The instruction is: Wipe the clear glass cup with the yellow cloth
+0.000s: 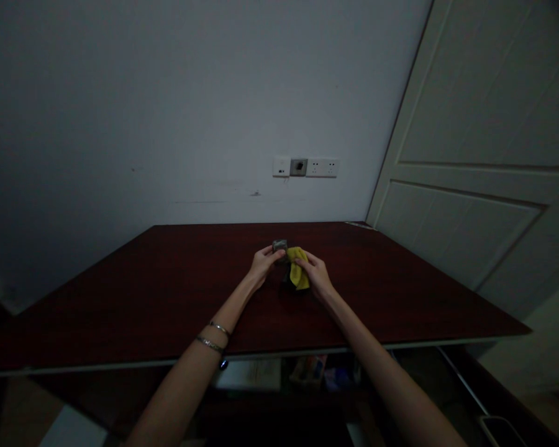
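Observation:
My left hand (pixel 263 266) is closed on a small greyish, shiny block-like object (pixel 280 246), its thumb across the near side. What this object is I cannot make out in the dim light. Beside it, my right hand (pixel 317 273) pinches a yellow cloth (pixel 299 273), which hangs down in folds and has a dark part at its lower left. The cloth's upper left edge comes right up to the grey object; whether they touch is hard to tell. Both hands are above the middle of a dark red-brown tabletop (pixel 168 292).
White wall sockets and a grey switch plate (pixel 299 167) sit on the wall behind the table. A pale panelled door (pixel 470 186) stands at the right. Under the table's front edge, an open shelf holds a white flat item (pixel 251 374) and several small packages (pixel 309 370).

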The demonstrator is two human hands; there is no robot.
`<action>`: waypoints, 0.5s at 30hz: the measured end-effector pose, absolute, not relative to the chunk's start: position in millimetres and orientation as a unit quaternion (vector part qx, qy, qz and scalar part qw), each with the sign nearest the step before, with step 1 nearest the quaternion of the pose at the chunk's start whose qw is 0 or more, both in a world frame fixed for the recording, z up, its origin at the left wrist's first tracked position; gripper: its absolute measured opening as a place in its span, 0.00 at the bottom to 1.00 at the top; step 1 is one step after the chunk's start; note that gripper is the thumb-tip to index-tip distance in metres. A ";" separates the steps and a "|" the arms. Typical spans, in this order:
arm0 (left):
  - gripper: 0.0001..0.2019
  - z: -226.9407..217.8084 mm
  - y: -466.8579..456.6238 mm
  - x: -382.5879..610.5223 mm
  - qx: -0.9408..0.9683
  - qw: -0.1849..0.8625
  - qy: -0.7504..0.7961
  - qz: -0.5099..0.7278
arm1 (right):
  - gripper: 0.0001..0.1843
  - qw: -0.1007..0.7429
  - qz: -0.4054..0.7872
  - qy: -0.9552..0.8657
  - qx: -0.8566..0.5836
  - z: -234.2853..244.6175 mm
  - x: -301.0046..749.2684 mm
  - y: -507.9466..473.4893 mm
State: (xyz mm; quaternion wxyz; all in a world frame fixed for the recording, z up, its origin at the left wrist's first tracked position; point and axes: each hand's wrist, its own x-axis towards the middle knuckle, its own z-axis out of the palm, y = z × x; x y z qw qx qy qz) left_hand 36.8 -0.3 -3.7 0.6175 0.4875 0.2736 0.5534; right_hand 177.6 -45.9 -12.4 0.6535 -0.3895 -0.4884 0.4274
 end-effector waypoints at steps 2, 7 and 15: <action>0.20 -3.9 0.2 37.1 0.493 0.620 0.270 0.547 | 0.23 0.664 0.414 -0.471 -0.406 -12.0 182.6 -42.9; 0.26 -4.0 -2.0 36.8 0.531 0.590 0.280 0.540 | 0.25 0.699 0.347 -0.472 -0.410 -0.6 194.0 -28.0; 0.34 -4.5 -2.3 33.4 0.559 0.582 0.235 0.542 | 0.21 0.612 0.292 -0.662 -0.320 31.7 191.0 -17.2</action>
